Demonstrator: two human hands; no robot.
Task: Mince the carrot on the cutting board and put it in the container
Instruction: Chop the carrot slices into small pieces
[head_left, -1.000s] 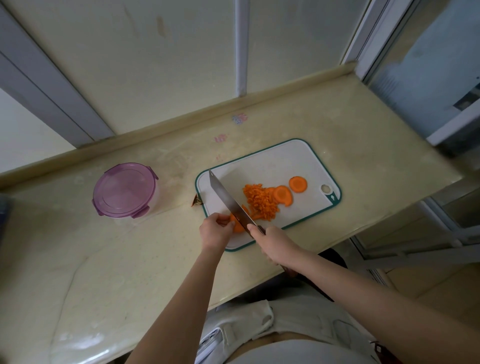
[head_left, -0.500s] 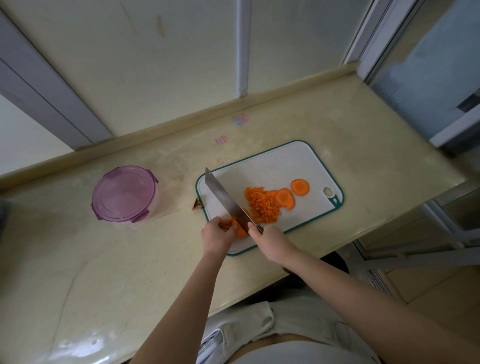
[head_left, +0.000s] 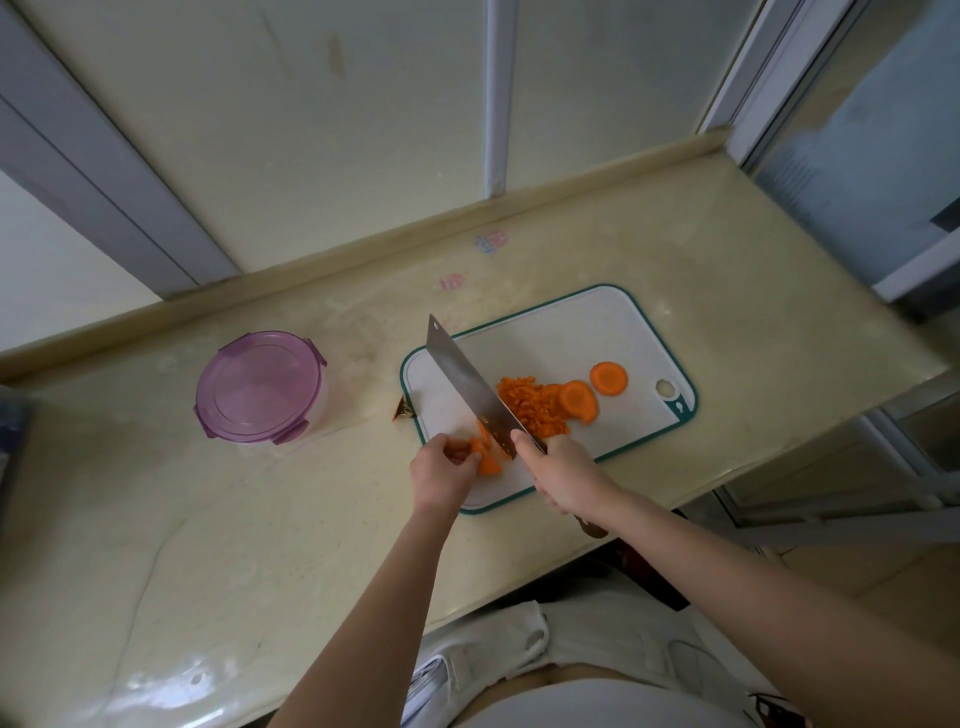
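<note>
Knife (head_left: 467, 387) lifted, carrot (head_left: 487, 461) — seemingly pinched — at left grip (head_left: 441, 470)

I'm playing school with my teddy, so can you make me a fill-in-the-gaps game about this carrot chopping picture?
1. The right hand grips a ____.
2. The container has a ____ lid.
3. Beside the chopped carrot lie ____ round slices.
4. The left hand holds a carrot piece on the ____.

Missing words: knife; purple; two; cutting board.
</note>
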